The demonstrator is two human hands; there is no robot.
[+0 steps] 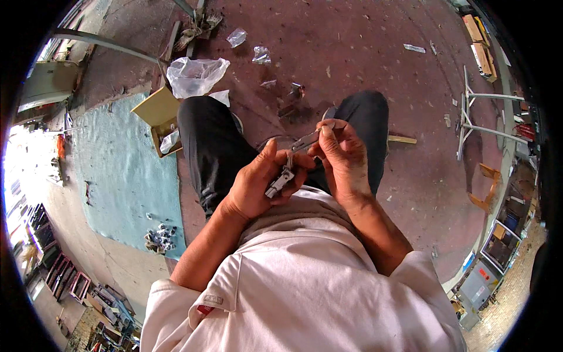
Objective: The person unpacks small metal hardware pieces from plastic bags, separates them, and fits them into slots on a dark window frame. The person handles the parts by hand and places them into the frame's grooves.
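Over my lap, both hands work on a jointed silver metal fitting [280, 183], which looks like a hinge. My left hand [253, 186] is closed round its blocky lower end, with the thumb pointing up. A flat, narrow arm of the fitting slants up to the right, where my right hand [346, 154] pinches its tip between thumb and fingers. My fingers partly hide the middle of the piece. Below on the left, a heap of small metal parts [161, 238] lies at the edge of a light blue mat [126, 170].
Beside my left knee stands an open cardboard box [159, 111] with a plastic bag in it. A clear plastic bag [195, 76] and scraps lie on the dark red floor. To the right are a metal frame [466, 117] and a wooden strip [402, 139].
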